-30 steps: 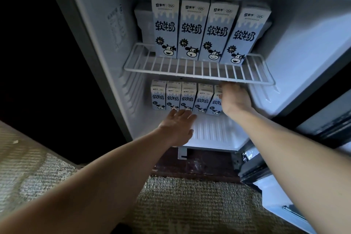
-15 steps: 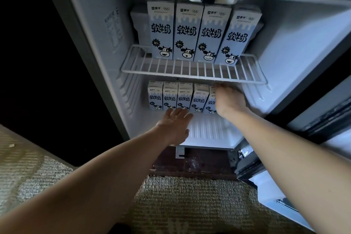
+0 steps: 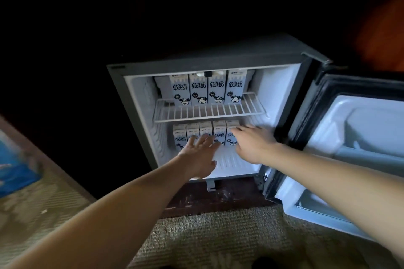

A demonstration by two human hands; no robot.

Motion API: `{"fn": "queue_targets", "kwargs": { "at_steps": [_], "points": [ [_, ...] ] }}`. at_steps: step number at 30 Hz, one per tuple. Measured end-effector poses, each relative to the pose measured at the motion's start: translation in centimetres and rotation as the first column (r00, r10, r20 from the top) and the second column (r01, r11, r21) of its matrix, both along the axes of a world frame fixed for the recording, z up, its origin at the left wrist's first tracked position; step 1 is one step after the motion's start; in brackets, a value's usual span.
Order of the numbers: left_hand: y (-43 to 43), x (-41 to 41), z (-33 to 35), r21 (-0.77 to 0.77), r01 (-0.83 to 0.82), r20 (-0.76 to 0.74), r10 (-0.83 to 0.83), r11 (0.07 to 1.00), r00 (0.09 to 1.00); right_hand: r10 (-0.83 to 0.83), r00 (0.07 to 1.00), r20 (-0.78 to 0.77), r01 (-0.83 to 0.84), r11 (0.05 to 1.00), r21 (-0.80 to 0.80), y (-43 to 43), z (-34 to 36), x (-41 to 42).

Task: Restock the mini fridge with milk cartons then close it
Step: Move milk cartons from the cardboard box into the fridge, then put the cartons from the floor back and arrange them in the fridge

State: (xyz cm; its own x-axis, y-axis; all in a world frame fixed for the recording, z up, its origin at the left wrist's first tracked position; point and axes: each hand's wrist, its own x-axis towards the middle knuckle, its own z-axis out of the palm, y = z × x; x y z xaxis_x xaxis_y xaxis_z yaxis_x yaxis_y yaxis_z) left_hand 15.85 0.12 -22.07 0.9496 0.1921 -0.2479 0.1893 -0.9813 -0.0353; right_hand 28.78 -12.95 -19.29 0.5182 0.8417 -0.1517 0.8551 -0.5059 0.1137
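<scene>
Head view: at far left we see a blurred blue pack (image 3: 15, 166) lying on the patterned carpet (image 3: 207, 236), well apart from the mini fridge (image 3: 133, 102), whose opening faces us. On its wire shelf (image 3: 209, 113) four upper cartons (image 3: 208, 91) stand upright, long axes vertical, cow faces toward us, side by side against the back. The shelf's front strip lies bare. Below, five lower cartons (image 3: 193, 130) stand the same way in a row at the back of the ribbed floor, with bare floor before them and a gap between the last carton and the right wall. Our left hand (image 3: 200, 157) reaches in with fingers straight and spread, holding nothing, its fingertips across the lower cartons' fronts; we cannot tell whether they touch. Our right hand (image 3: 254, 145), motion-blurred, has its fingers stretched apart at the rightmost lower carton, gripping nothing. The door (image 3: 360, 137) stands swung wide to the right, inner liner toward us.
</scene>
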Motion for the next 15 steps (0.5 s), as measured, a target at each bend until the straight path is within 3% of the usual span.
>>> {"fn": "queue_targets", "kwargs": {
  "at_steps": [5, 15],
  "points": [
    [-3.6, -3.7, 5.7, -0.014, 0.018, 0.027, -0.017, 1.0, 0.999, 0.001, 0.996, -0.09, 0.007, 0.996, 0.087, -5.2, 5.6, -4.4],
    [-14.5, -7.3, 15.7, -0.072, 0.184, 0.189, -0.168, 0.98, 0.968, -0.047, 0.999, 0.013, 0.042, 0.959, 0.279, -22.2, 16.1, -11.7]
  ]
}}
